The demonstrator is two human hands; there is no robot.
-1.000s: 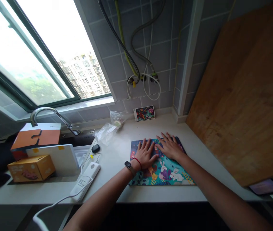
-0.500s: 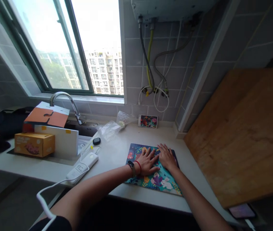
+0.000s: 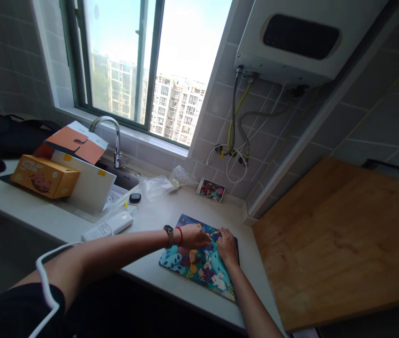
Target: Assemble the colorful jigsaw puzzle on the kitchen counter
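A colourful illustrated board (image 3: 199, 277) with rabbits and plants lies flat on the counter. Over its upper middle is my left hand (image 3: 195, 236), with its fingers curled downward; whether they hold anything is hidden. A dark watch and a red string circle that wrist. My right hand (image 3: 226, 245) rests on the board's right part, fingers bent but somewhat apart, holding nothing. A small card (image 3: 211, 190) with a similar floral picture leans against the wall behind the board.
Left of the board are a white power strip (image 3: 109, 226), a black case (image 3: 135, 198) and clear plastic wrapping (image 3: 157, 187). An orange-brown box (image 3: 46, 177) stands by the sink and faucet (image 3: 117, 141). A large wooden panel (image 3: 347, 244) leans at the right.
My left hand has gone from lying spread on the board to curled fingers. My right hand's fingers are more bent. The camera view has tilted and shifted.
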